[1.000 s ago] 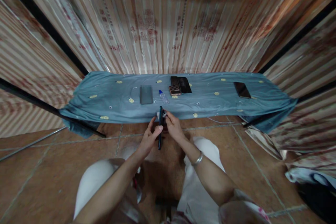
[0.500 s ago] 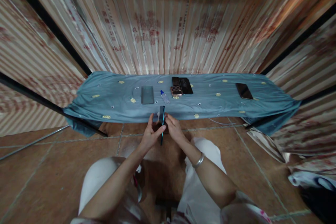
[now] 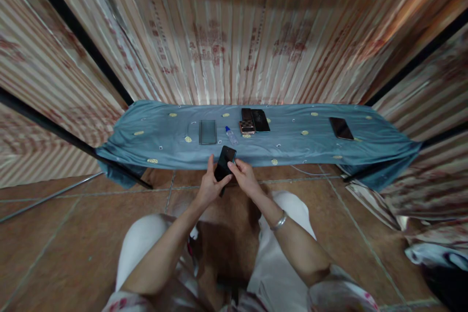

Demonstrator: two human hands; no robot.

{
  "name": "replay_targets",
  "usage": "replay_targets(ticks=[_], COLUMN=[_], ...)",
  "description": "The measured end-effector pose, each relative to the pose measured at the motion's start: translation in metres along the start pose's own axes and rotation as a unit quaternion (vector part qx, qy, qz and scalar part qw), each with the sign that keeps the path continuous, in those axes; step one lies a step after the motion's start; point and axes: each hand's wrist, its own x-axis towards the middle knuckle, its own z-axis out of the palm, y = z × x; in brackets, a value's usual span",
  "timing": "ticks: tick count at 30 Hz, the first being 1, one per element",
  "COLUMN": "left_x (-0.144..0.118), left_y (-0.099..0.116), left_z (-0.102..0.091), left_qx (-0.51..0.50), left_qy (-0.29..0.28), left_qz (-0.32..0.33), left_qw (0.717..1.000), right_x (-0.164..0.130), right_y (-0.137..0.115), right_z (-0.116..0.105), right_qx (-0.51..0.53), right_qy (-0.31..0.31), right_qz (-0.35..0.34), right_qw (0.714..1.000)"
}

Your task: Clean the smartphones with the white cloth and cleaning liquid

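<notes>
A dark smartphone [image 3: 224,162] is held between my two hands, in front of the near edge of the cloth-covered table. My left hand [image 3: 209,186] grips its left side and lower end, thumb across the bottom and index finger raised along the side. My right hand [image 3: 245,178] pinches the right edge, its thumb on the phone's face. Just beyond lies a small clear bottle with a blue cap [image 3: 231,135]. Left of the bottle is a flat, translucent grey-green rectangular case [image 3: 207,132].
On the blue patterned cloth [image 3: 175,148] lie a black phone [image 3: 261,120], a brownish compact-like palette [image 3: 246,127], a small dark item [image 3: 246,114] and, far right, another dark phone [image 3: 341,128]. Black poles [image 3: 73,34] stand at both sides, with striped curtains [image 3: 234,73] behind.
The smartphone has turned from edge-on to showing its broad dark face. My right thumb has moved onto that face. The things on the table lie as before; the view has shifted slightly.
</notes>
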Motion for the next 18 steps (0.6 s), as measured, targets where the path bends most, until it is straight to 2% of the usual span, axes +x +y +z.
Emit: replay_targets(ticks=[4,8,14,18], left_x=[0.0,-0.002,-0.008,-0.018], left_y=[0.001,0.008,0.035,0.049], left_z=[0.002,0.002,-0.016,-0.023], left_qx=[0.04,-0.002,-0.138,-0.263], left_qy=[-0.004,-0.018,0.006,-0.046], left_qz=[0.021,0.008,-0.101,-0.194], left_qw=[0.999,1.0,0.985,0.944], right_x=[0.002,0.007,0.007,0.002], right_y=[0.004,0.007,-0.003,-0.013], right_z=[-0.002,-0.007,-0.023,-0.034], right_qx=[0.073,0.173,0.263,0.339], right_qy=[0.026,0.026,-0.006,-0.042], right_qz=[0.053,0.108,0.147,0.179], right_qw=[0.996,0.979,0.954,0.923])
